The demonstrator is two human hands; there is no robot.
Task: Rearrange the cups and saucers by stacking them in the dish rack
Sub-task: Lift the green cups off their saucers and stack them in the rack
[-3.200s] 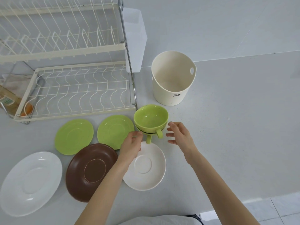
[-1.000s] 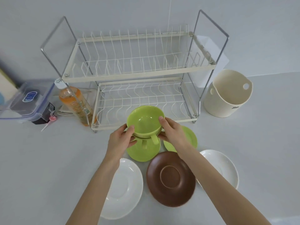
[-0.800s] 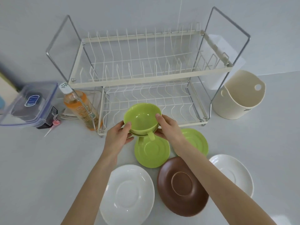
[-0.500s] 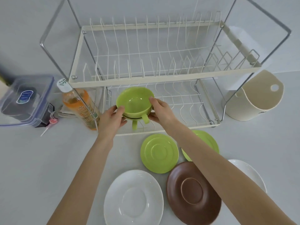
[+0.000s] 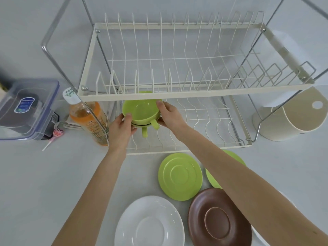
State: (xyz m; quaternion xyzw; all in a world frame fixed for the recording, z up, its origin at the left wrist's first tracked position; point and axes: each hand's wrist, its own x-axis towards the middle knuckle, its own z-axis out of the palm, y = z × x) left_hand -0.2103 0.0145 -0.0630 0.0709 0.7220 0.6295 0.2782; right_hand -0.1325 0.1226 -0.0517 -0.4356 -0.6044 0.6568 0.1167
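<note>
The left hand [image 5: 122, 129] and right hand [image 5: 171, 115] pinch opposite rims of the nested lime-green ceramic cups [image 5: 142, 112], held inside the left end of the cream wire dish rack's [image 5: 177, 96] lower tier. To set them well, the person should probably lower them level onto the wires, keeping clear of the upper shelf.

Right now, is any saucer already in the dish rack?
No, the dish rack holds none; the green saucer lies on the counter.
</note>
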